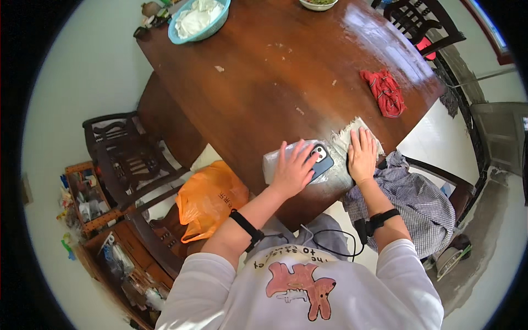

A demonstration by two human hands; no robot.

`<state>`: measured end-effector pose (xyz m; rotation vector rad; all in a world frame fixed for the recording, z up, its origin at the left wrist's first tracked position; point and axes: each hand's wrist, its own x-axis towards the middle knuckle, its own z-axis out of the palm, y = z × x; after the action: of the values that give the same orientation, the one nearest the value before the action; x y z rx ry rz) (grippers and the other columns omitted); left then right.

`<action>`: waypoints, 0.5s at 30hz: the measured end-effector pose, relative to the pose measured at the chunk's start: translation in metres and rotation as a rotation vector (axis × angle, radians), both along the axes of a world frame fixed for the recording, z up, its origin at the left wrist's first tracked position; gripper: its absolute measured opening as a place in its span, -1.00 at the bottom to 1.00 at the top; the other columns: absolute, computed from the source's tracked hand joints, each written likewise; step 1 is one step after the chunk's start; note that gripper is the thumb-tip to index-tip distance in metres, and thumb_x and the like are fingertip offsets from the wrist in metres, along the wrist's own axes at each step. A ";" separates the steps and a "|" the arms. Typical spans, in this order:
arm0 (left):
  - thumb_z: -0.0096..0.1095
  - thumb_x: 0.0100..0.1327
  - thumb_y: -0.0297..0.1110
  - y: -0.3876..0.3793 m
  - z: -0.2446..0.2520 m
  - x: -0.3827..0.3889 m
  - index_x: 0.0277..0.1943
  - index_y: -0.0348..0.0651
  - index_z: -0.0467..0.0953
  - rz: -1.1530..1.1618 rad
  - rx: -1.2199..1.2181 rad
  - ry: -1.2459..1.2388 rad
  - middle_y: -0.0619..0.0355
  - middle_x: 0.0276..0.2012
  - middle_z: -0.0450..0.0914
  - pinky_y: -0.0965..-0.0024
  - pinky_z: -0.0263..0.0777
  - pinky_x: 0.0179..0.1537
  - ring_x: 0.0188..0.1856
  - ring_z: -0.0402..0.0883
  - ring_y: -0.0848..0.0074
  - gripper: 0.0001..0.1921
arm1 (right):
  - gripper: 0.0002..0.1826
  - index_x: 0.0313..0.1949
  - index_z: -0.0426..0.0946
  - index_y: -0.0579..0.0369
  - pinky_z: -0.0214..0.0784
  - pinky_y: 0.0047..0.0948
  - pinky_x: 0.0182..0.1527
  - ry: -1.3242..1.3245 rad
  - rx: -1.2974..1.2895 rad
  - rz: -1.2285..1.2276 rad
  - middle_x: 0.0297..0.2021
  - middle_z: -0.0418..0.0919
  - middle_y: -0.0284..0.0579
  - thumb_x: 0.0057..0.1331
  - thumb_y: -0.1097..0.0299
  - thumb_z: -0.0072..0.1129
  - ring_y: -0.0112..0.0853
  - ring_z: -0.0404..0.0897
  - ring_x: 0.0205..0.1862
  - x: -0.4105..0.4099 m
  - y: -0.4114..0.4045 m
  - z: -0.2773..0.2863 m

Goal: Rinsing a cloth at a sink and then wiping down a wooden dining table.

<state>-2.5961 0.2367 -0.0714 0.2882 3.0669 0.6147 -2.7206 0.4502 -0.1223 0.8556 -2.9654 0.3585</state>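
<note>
My left hand (292,171) lies with fingers spread over a clear plastic package (272,161) at the table's near edge. Its thumb and forefinger touch a dark blue smartphone (324,168), which rests camera side up on the plastic. My right hand (363,156) is flat on a folded white cloth (348,134) with frayed edges, its fingers stretched out and nearly together. Between the hands the brown wooden table (255,95) has a dull, wet-looking patch. Beyond my right hand is a crumpled red cloth (385,94).
A blue basket (172,33) with white cloth and a bowl (317,5) of green food stand at the far side. Light crumbs dot the tabletop. An orange plastic bag (214,198) sits left, near a dark wooden chair (119,156). A checked garment (416,206) drapes a chair at right.
</note>
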 end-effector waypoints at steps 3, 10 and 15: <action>0.31 0.14 -0.01 -0.005 -0.008 0.003 0.25 0.01 0.39 0.181 -0.037 0.026 0.03 0.33 0.26 -0.29 -0.10 0.32 0.40 0.15 0.14 -0.38 | -0.40 0.36 0.21 -0.06 -0.17 -0.05 0.42 -0.032 0.117 0.020 0.40 0.11 0.00 0.39 0.06 -0.06 -0.11 0.04 0.45 -0.003 -0.002 -0.003; 0.30 0.07 0.19 -0.031 -0.022 0.002 0.34 0.09 0.28 0.020 0.085 -0.084 0.02 0.38 0.18 -0.17 -0.16 0.38 0.42 0.11 0.18 -0.21 | -0.37 0.37 0.20 -0.04 -0.18 -0.01 0.42 -0.011 0.120 -0.046 0.41 0.08 0.03 0.38 0.01 -0.03 -0.07 0.02 0.45 -0.005 -0.012 -0.004; 0.28 0.19 -0.02 -0.053 0.002 -0.005 0.31 -0.08 0.27 0.174 0.003 -0.081 0.00 0.35 0.23 -0.13 -0.13 0.38 0.40 0.16 0.18 -0.32 | -0.42 0.25 0.31 0.09 -0.06 0.04 0.36 0.107 -0.092 -0.073 0.30 0.23 0.08 0.26 0.20 0.15 -0.04 0.19 0.35 0.013 -0.040 0.028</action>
<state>-2.6008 0.1838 -0.0694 -0.0038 3.0338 0.6200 -2.7071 0.4100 -0.0946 0.7305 -2.8479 0.4284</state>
